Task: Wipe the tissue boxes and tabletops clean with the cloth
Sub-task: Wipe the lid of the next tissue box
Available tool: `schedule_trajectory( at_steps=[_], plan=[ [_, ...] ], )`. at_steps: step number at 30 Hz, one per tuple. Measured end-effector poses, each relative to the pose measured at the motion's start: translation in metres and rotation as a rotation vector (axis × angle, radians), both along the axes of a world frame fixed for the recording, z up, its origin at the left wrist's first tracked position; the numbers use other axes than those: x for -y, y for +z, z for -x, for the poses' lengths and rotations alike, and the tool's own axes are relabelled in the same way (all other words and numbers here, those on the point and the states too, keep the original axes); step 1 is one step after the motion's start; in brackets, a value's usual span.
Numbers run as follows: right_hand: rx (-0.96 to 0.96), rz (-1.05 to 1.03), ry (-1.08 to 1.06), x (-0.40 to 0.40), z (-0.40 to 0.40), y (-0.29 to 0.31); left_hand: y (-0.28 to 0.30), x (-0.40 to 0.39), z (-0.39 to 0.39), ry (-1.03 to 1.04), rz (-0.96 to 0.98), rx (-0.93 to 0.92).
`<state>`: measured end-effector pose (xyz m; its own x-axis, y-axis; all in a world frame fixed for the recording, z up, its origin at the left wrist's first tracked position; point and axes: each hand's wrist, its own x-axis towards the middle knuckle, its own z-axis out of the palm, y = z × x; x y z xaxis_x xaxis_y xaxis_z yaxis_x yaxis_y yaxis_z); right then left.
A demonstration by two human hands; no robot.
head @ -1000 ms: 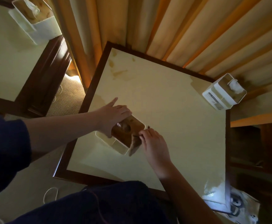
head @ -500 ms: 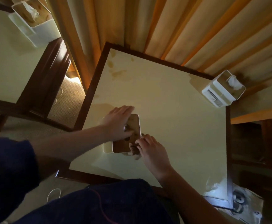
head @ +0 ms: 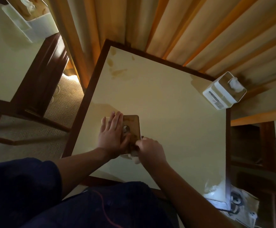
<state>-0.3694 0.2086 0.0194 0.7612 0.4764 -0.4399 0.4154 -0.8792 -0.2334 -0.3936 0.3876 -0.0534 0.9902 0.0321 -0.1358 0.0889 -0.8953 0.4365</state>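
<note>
**A:** What is in front of the person?

**B:** A square cream-topped surface with a dark wooden frame (head: 166, 99), seen from above. Near its left-middle sits a white tissue box with a brown wooden lid (head: 132, 127), a dark oval opening in the lid.

**A:** What are the hands doing?

**B:** The left hand (head: 112, 135) lies flat over the left part of the lid, fingers straight and close together, pressing down on it. The right hand (head: 150, 149) is at the near right corner of the same box, fingers curled and bunched round a small pale cloth (head: 134, 157), of which only a crumpled edge shows below the knuckles. The cloth touches the box's near edge and the surface beside it.

**A:** Are there other tissue boxes?

**B:** Yes. A second white tissue box with tissue poking from its top (head: 224, 92) stands at the far right corner of the same surface, well apart from the hands. A third white tissue box (head: 30, 18) stands on a neighbouring cream surface (head: 4, 63) at upper left.

**A:** Anything else?

**B:** Brownish smears (head: 117, 71) mark the far left part of the main surface. Pleated yellow-orange curtains (head: 175, 27) hang behind it. Beige woven carpet (head: 68, 99) shows between the two surfaces. Dark blue clothing fills the lower left.
</note>
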Motion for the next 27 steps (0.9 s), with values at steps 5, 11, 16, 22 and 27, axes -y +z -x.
schedule_trajectory(
  at_steps=[5, 11, 16, 22, 27],
  plan=[
    [0.106, 0.105, -0.007, -0.033, -0.049, 0.008, -0.001, 0.001, -0.001, 0.005, -0.007, 0.012],
    [0.187, 0.104, -0.021, -0.051, -0.084, 0.008, 0.000, 0.002, -0.001, 0.027, -0.013, 0.037],
    [0.234, -0.035, -0.119, -0.038, -0.060, -0.011, 0.001, 0.001, -0.001, 0.008, -0.023, 0.032],
    [0.193, -0.069, -0.148, -0.010, 0.003, -0.018, -0.004, -0.002, -0.004, -0.015, -0.040, -0.013],
    [0.184, -0.043, -0.103, 0.001, 0.023, -0.001, -0.006, -0.002, -0.003, -0.006, -0.029, 0.006]
  ],
)
